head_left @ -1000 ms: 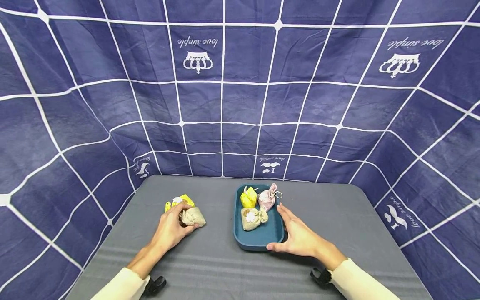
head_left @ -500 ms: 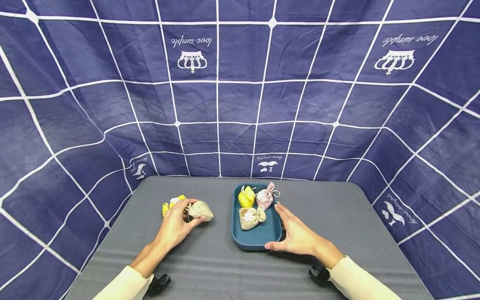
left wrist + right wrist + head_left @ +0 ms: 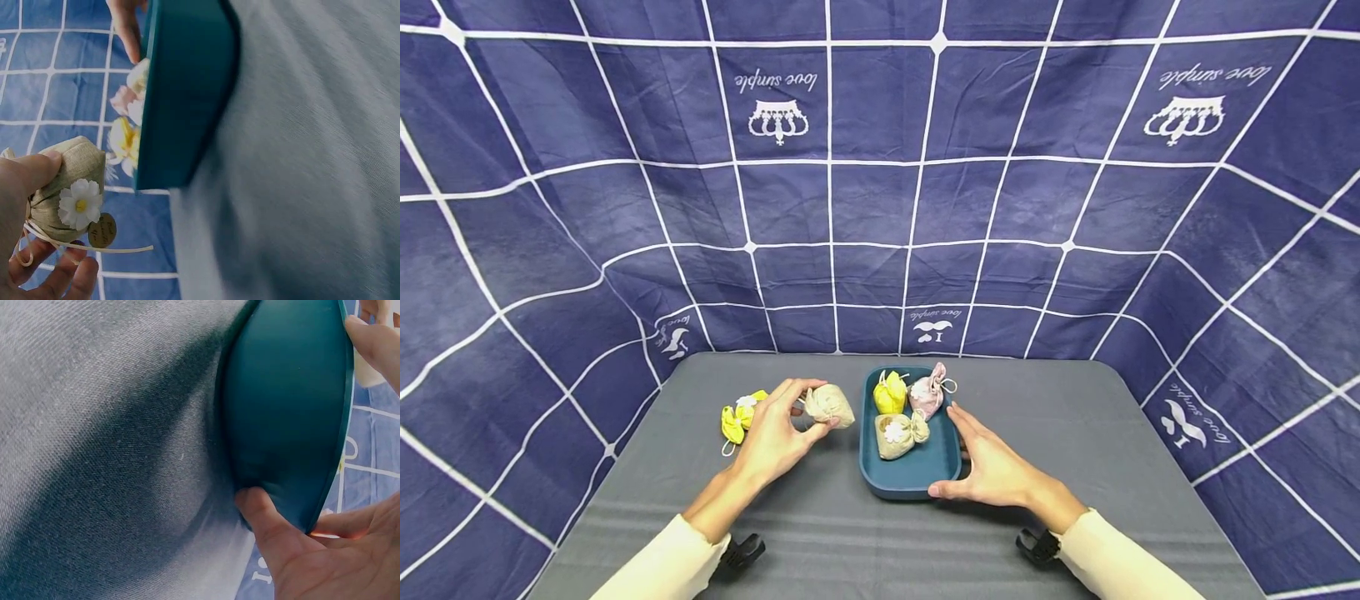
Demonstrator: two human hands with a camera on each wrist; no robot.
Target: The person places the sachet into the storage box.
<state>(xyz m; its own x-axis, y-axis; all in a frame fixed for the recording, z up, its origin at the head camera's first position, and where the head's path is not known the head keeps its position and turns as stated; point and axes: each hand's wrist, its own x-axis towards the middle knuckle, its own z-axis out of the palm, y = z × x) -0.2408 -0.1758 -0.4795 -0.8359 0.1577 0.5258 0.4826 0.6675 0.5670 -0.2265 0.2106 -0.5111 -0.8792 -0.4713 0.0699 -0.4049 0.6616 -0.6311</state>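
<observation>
The left hand (image 3: 778,437) pinches a beige drawstring pouch (image 3: 829,404) between thumb and fingers just left of the teal tray (image 3: 906,479), the right hand (image 3: 996,467) spreads wide against its near-right corner, three pouches (image 3: 891,398) look settled inside, and one yellow pouch (image 3: 742,415) lies outside towards the desk's (image 3: 1037,396) far-left corner!

I saw a dark blue cloth (image 3: 872,200) ruled with white lines into big squares, hanging as a back wall and carrying on down both sides with loose wrinkles. White crowns (image 3: 778,119) and the words "love simple" (image 3: 775,81) showed upside down near the top, and I made out inverted moustaches (image 3: 933,326) lower down. Before it I had a grey cloth-topped table (image 3: 1075,433), faintly creased across its near part, under fairly even light.
</observation>
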